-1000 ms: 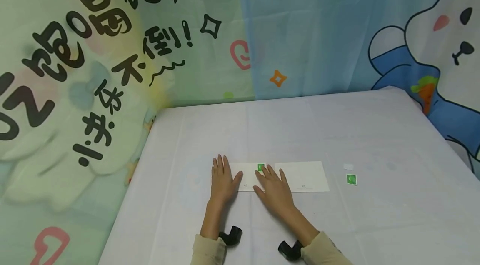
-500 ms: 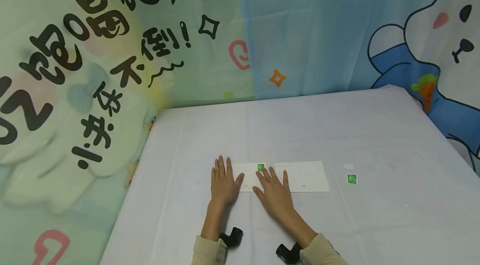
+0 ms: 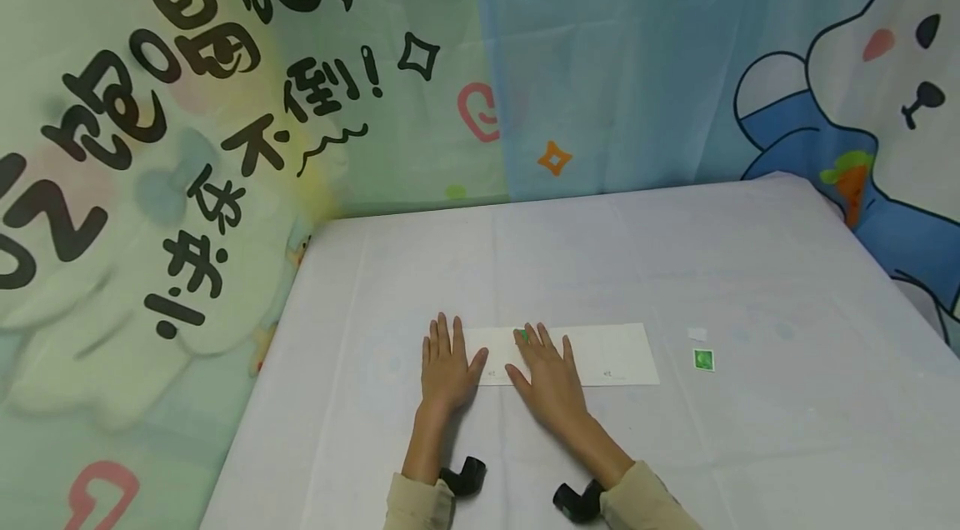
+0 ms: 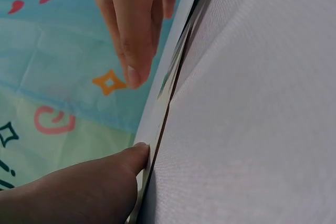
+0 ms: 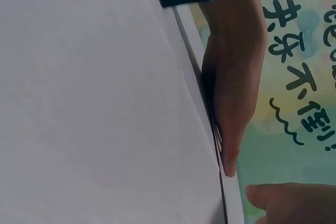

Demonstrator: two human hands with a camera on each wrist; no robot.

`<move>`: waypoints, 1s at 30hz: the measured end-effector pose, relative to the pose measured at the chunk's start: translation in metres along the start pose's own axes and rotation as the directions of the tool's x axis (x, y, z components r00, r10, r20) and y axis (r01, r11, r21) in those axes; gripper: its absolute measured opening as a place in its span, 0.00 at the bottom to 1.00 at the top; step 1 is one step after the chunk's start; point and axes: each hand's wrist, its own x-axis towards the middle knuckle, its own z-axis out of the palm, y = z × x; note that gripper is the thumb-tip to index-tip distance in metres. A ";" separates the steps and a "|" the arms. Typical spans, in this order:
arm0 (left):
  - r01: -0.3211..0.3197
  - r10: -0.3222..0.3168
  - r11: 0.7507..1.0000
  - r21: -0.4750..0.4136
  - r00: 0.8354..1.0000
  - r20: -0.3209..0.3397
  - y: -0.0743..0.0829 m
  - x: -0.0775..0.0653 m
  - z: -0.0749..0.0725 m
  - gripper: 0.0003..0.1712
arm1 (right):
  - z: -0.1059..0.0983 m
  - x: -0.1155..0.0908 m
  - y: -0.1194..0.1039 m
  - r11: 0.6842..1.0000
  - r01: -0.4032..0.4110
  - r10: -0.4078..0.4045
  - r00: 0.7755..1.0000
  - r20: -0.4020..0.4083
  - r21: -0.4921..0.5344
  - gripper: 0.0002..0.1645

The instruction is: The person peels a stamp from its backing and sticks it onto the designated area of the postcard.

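Two white envelopes lie side by side on the table: the left envelope (image 3: 495, 357) and the right envelope (image 3: 617, 355). My left hand (image 3: 447, 376) rests flat on the left end of the left envelope, fingers straight. The fingertips of my right hand (image 3: 552, 380) lie over a green stamp (image 3: 523, 335) at that envelope's upper right corner, covering most of it. These fingers are extended and spread a little. In the left wrist view, my left thumb (image 4: 137, 156) touches the envelope's edge. The right wrist view shows both hands low along the table.
To the right lie a second green stamp (image 3: 703, 360) and a small white paper piece (image 3: 697, 334). A white cloth covers the table (image 3: 420, 263). A printed curtain (image 3: 637, 55) hangs behind it. Black wrist devices (image 3: 468, 476) sit at both cuffs.
My right fingers have shifted slightly up and now hide most of the stamp, which showed more fully before. My left hand stays nearly still.
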 end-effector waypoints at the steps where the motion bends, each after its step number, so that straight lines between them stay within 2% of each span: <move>1: -0.001 0.001 1.000 -0.002 1.000 0.001 0.000 0.000 0.000 0.43 | 0.000 0.002 0.001 1.000 0.004 -0.004 1.000 0.002 -0.004 0.35; 6: -0.004 0.004 1.000 0.006 1.000 0.009 0.000 0.000 -0.001 0.44 | 0.002 0.010 0.001 0.999 0.014 -0.011 0.997 0.076 -0.041 0.39; 13: -0.004 0.004 1.000 0.005 1.000 0.018 0.001 -0.001 -0.001 0.43 | 0.005 0.012 -0.001 0.998 0.018 -0.006 0.978 0.208 -0.057 0.41; 23: -0.004 0.004 1.000 -0.001 1.000 0.013 0.003 0.000 -0.003 0.43 | 0.003 0.010 0.000 0.991 0.039 -0.008 0.972 0.235 -0.126 0.42; 30: -0.004 0.004 1.000 0.015 1.000 0.008 0.001 -0.001 -0.001 0.43 | 0.007 0.008 0.002 0.990 0.051 -0.018 0.970 0.243 -0.130 0.43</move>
